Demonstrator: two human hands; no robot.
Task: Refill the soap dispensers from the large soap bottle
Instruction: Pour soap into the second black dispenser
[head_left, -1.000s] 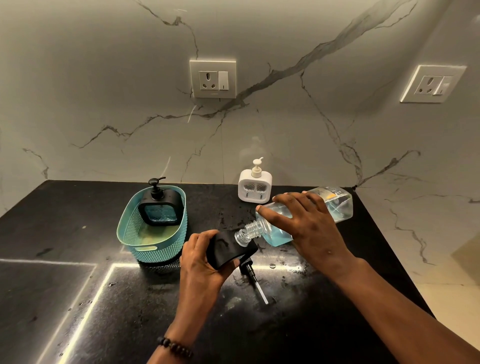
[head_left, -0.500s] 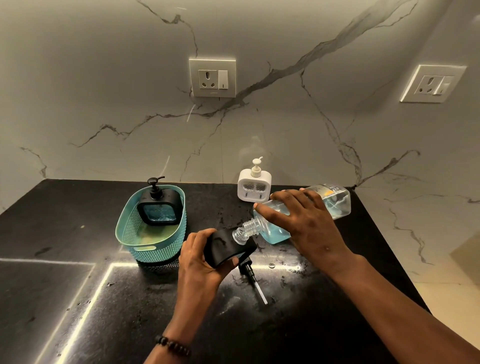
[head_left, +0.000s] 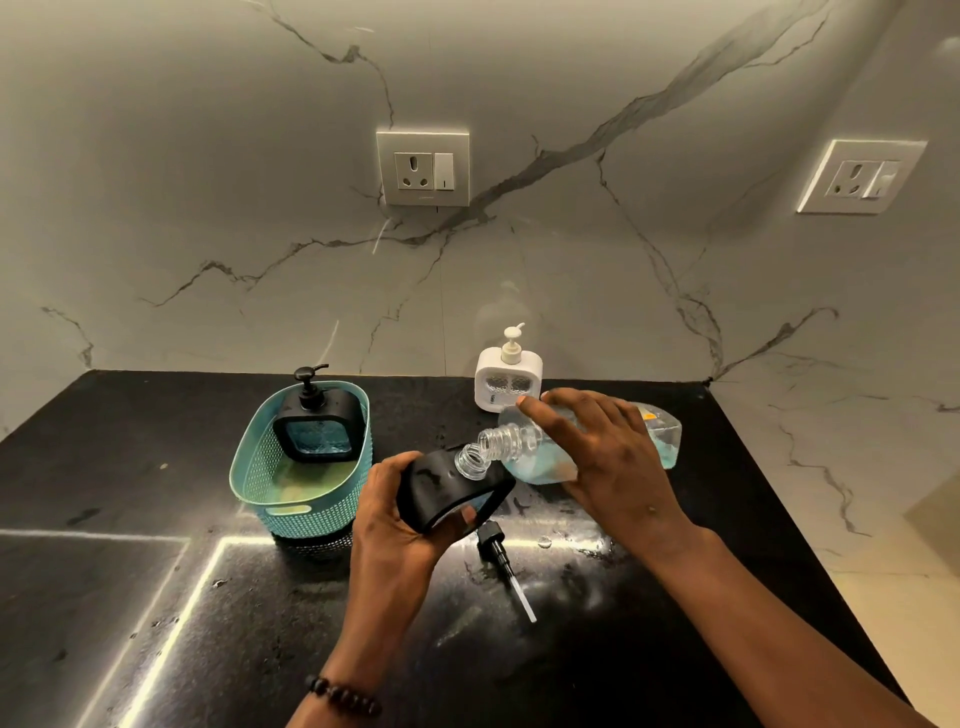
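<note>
My left hand (head_left: 395, 519) grips a black soap dispenser (head_left: 441, 486) with its pump off, tilted so its clear threaded neck faces up and right. My right hand (head_left: 597, 457) holds the large clear soap bottle (head_left: 660, 431) of blue liquid on its side, its open neck just above the dispenser's mouth. The dispenser's black pump (head_left: 501, 561) with its white tube lies on the wet black counter (head_left: 156, 597) below my hands. A second black dispenser (head_left: 317, 426) stands in a teal basket (head_left: 311, 512). A white dispenser (head_left: 506, 379) stands by the wall.
The marble wall behind carries two sockets (head_left: 422, 169), (head_left: 862, 176). Water drops and smears lie on the counter around the pump. The counter ends at the right, where a pale floor (head_left: 893, 613) shows.
My left hand has turned the black dispenser so its neck now faces upward. My right hand has raised the large bottle's neck slightly, bringing it just above that mouth.
</note>
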